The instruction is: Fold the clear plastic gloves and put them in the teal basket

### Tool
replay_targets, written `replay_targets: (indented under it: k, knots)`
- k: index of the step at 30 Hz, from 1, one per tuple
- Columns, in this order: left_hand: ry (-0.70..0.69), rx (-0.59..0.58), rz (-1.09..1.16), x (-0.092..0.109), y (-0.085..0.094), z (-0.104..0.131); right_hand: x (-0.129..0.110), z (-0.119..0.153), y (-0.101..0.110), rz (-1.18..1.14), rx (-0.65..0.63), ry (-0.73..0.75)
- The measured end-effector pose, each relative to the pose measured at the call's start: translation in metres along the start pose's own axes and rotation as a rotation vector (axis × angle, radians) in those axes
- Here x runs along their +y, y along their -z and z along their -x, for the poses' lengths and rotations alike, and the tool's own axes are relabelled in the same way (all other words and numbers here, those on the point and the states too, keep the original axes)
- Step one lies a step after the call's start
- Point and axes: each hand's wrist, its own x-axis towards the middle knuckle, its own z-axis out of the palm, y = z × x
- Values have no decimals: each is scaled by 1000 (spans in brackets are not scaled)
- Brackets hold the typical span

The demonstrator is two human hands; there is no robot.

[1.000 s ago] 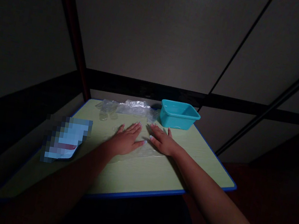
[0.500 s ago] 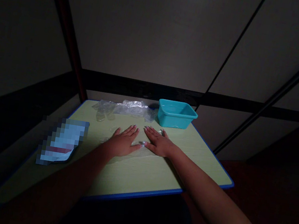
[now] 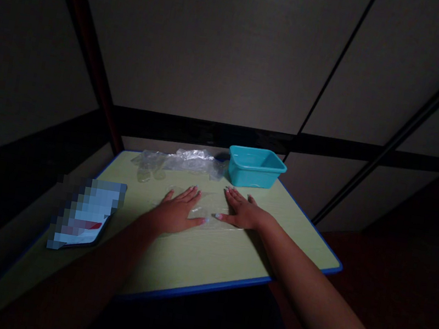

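Note:
A clear plastic bag or sheet (image 3: 212, 213) lies flat on the pale green table, partly hidden beneath my hands. My left hand (image 3: 179, 211) rests palm down on its left part, fingers spread and thumb pointing right. On its right part lies my right hand (image 3: 242, 211), also flat with the fingers stretched out and its thumb toward the left one. A small gap shows between the two thumbs. Neither hand grips anything. Farther back lies a crumpled heap of clear plastic (image 3: 190, 162), apart from both hands.
A turquoise plastic basin (image 3: 255, 177) stands at the back right of the table (image 3: 195, 266), which has a blue edge. At the left lies a tablet-like device (image 3: 91, 211), its screen blurred out. Panelled cabinet doors or a wall (image 3: 221, 48) rise right behind the table.
My hands have moved apart over the clear plastic, the right one sliding to the right. Their thumbs, close together before, now have a wider gap. The view has shifted slightly.

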Motion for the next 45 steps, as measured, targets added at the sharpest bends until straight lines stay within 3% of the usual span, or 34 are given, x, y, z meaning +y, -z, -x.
replay_targets:
  k: [7,13,18,20,28,33,36,39,45]
  knots:
    - [45,-19,-20,2,1,2,2,0,2,-13,-15,-15]
    - [49,100,-31,2,7,1,4,-1,0,8,18,-13]
    - [81,-5,-24,3,4,3,9,-4,-6,26,20,-11]
    - [129,7,-37,2,4,3,12,-6,-9,31,21,-8]
    - [634,196,-86,-24,20,5,15,-10,-13,79,18,-49]
    - [879,147,48,-42,32,7,15,-9,-12,83,4,-29]
    - [801,205,-44,-39,32,9,14,-8,-11,79,1,-29]
    - [576,308,-192,-27,29,10,12,-8,-9,70,-7,-27]
    - [71,90,-111,1,16,10,10,-7,-7,40,-14,-36]
